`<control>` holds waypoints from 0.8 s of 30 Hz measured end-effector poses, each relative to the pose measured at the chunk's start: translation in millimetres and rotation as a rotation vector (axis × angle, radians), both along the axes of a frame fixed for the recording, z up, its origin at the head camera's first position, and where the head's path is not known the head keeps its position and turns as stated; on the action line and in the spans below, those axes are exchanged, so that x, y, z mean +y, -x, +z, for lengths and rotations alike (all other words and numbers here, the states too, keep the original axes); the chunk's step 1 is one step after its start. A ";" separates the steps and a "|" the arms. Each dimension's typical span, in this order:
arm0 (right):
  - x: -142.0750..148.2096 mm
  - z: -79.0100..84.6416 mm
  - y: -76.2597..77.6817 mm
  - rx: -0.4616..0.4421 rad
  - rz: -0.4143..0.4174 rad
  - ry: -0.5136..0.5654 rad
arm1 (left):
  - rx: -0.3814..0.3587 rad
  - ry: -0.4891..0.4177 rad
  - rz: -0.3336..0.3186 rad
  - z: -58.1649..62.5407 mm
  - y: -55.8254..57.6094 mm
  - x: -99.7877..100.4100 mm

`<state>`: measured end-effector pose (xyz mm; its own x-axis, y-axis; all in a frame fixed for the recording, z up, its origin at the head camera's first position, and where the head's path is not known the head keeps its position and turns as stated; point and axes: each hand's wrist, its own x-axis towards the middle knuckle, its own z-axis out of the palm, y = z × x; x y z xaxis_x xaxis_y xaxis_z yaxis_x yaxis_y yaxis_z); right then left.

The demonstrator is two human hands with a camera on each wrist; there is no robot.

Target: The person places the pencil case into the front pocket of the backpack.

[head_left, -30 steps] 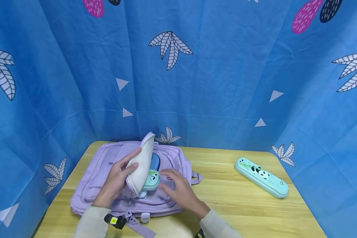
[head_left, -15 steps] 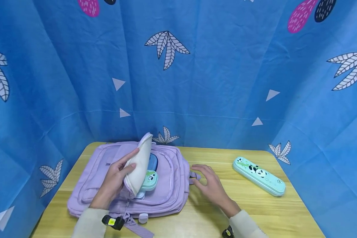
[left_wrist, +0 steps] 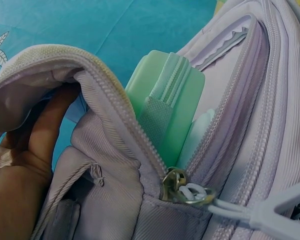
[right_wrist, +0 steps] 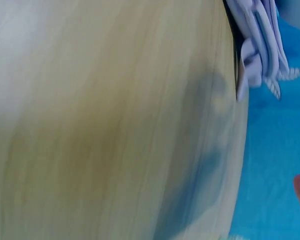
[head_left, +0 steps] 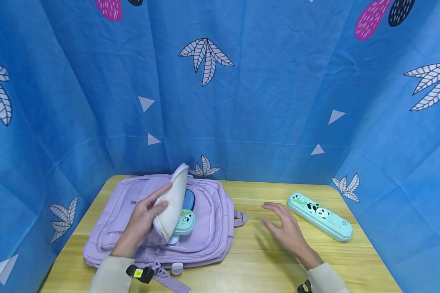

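Observation:
A lilac backpack (head_left: pixel 121 219) lies flat on the table, its front pocket unzipped. My left hand (head_left: pixel 141 217) grips the pocket's flap (head_left: pixel 174 205), thumb on the pale lining, and holds it folded back. Inside the pocket sit a mint green panda case (head_left: pixel 185 222) and a dark blue item (head_left: pixel 188 200), both partly hidden by the flap. In the left wrist view the green case (left_wrist: pixel 165 100) stands in the pocket beside the zip pull (left_wrist: pixel 182 187). My right hand (head_left: pixel 287 230) hovers over the table with fingers spread loosely, just left of a long mint panda pencil case (head_left: pixel 320 215).
The wooden table (head_left: pixel 249 252) carries everything. A blue patterned curtain (head_left: pixel 271 101) closes in the back and both sides. A lilac strap (head_left: pixel 174 283) hangs toward the front edge, and a strap loop (head_left: pixel 240 218) sticks out at the backpack's right.
My right hand has moved right, from beside the green case in the pocket across the table toward the long pencil case. The left hand keeps holding the flap.

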<state>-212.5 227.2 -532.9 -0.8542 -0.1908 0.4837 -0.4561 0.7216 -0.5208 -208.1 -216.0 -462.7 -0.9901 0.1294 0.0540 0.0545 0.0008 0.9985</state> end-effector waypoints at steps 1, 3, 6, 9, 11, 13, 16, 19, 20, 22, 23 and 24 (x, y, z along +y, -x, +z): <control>5.2 0.8 -0.3 0.007 -0.009 0.000 | -0.001 -0.002 0.000 -0.4 0.1 -0.1; 16.4 1.6 -0.4 0.027 -0.026 -0.001 | -0.001 -0.003 0.000 -0.8 0.0 0.0; 32.5 3.0 -0.5 0.060 -0.049 0.000 | -0.002 -0.007 0.000 -1.1 0.0 -0.4; 48.0 4.6 -0.2 0.080 -0.072 -0.003 | 0.005 -0.009 0.002 -0.8 -0.2 -1.1; 57.5 6.5 -0.7 0.080 -0.088 -0.004 | 0.007 -0.012 0.002 -0.9 -0.1 -1.6; 66.9 8.6 -1.2 0.069 -0.104 0.002 | 0.012 -0.010 0.002 -1.1 -0.3 -1.6; 81.2 11.1 -2.8 0.043 -0.136 0.008 | 0.014 -0.005 -0.001 -2.1 0.1 -1.1; 96.5 11.6 -4.4 0.012 -0.175 0.002 | 0.012 0.007 -0.002 -2.5 0.1 0.1; 102.0 11.2 -5.1 -0.004 -0.189 -0.002 | 0.008 0.009 -0.002 -2.5 0.1 0.3; 113.1 10.2 -7.0 -0.034 -0.214 -0.010 | 0.002 0.012 -0.002 -2.4 0.2 0.5; 118.7 9.5 -8.1 -0.047 -0.225 -0.014 | -0.001 0.014 -0.003 -2.0 0.0 0.7; 124.3 8.8 -9.3 -0.062 -0.237 -0.018 | -0.002 0.016 -0.003 -1.8 -0.2 0.5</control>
<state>-203.2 351.6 -524.0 -0.9041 0.0100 0.4271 -0.2407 0.8140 -0.5286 -207.9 -215.6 -464.5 -0.9898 0.1336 0.0500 0.0527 0.0162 0.9985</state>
